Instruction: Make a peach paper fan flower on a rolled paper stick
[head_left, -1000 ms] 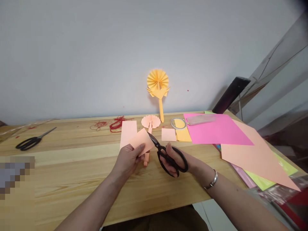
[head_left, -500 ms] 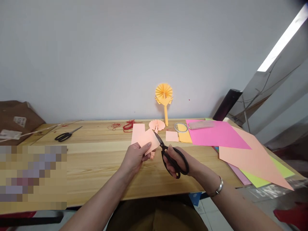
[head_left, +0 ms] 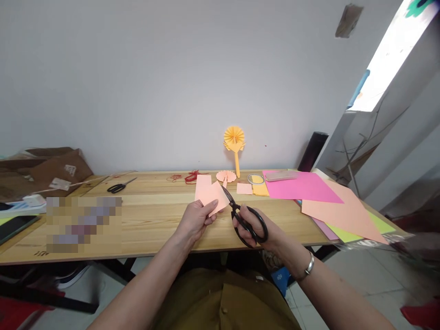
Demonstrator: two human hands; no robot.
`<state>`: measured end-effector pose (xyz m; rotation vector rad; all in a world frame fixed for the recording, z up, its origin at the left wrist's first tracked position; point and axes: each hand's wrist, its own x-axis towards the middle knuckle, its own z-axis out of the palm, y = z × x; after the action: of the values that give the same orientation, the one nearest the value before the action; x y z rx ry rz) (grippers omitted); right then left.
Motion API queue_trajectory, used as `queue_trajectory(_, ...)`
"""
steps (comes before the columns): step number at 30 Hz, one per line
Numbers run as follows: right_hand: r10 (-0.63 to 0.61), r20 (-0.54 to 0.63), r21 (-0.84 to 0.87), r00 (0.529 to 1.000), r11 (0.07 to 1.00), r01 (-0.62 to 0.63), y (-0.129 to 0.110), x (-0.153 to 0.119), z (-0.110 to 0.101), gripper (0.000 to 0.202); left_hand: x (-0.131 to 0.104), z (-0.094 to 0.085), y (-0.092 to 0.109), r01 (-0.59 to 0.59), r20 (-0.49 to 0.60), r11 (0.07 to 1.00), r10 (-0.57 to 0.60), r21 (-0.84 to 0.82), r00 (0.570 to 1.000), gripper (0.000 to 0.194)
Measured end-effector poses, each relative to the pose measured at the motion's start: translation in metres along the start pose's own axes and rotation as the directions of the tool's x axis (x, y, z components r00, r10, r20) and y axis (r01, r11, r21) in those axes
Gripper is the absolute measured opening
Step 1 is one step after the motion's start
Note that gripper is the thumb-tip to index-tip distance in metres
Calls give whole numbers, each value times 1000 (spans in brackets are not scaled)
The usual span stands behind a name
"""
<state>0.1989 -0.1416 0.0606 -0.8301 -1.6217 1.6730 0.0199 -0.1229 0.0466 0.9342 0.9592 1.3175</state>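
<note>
My left hand (head_left: 198, 216) pinches a small pink paper piece (head_left: 217, 197) above the table. My right hand (head_left: 252, 223) holds black scissors (head_left: 236, 207) by the handles, with the blades at the right edge of that piece. Just behind lie a pink paper strip (head_left: 203, 183) and a pink pleated paper fan shape (head_left: 226, 177). A small pink paper rectangle (head_left: 244, 188) rests to the right, beside folded yellow paper (head_left: 260, 188) and a tape roll (head_left: 256, 174). An orange pleated paper figure (head_left: 235, 142) leans upright against the wall.
Large sheets, magenta (head_left: 305, 189) and peach (head_left: 338, 208) among them, cover the table's right side. A black cylinder (head_left: 313, 151) stands behind them. Red thread (head_left: 194, 177) lies at the back. Farther left are other scissors (head_left: 120, 186), a brown bag (head_left: 65, 169) and a phone (head_left: 17, 228).
The view has shifted, showing more of the left side and the floor. The scissor blades still meet the edge of the pink piece, and both hands keep their holds.
</note>
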Motion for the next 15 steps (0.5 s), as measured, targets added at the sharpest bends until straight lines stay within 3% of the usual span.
queue_trajectory(7, 57, 15, 106, 998, 993, -59, -4, 12, -2, 65, 9, 3, 7, -19, 3, 1000, 19, 2, 1000, 26)
queue_trajectory(15, 175, 43, 167, 984, 970, -179, 12, 79, -36, 69, 74, -8, 0, 45, -42, 999, -45, -2, 998, 29)
